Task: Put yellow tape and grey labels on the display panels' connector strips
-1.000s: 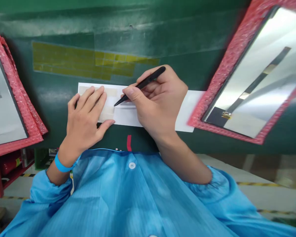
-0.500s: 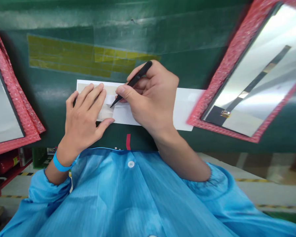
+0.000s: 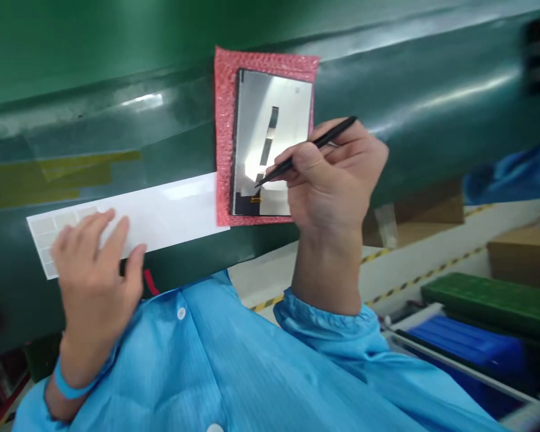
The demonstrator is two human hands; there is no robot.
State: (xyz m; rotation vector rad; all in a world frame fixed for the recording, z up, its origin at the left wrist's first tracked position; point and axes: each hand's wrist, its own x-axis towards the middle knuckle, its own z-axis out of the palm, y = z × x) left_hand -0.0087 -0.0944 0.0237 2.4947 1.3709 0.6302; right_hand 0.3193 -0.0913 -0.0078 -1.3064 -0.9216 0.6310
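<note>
So the black pointed tool has just been swung off the white sheet and over to the flat panel. Half a second ago its tip was being worked at the pale squares on the sheet's left end; now it's held over the panel's lower part, right by the small gold patch below the dark strip. Whether the panel is actually being touched can't be told, and whether a pale bit is being carried on the tip can't really be made out either.

The right hand has its grip closed around the tool, thumb pressed against the fingers. The left hand is a bit blurred, with its fingers apart and nothing visibly held; it's over the squares, contact unclear.

The panel is laid on pink bubble wrap on the green tabletop, with the sheet's right end tucked under the wrap. Looks like the picking part has been wrapped up for now and attention has been shifted to the panel, probably for placing something near that gold patch.
</note>
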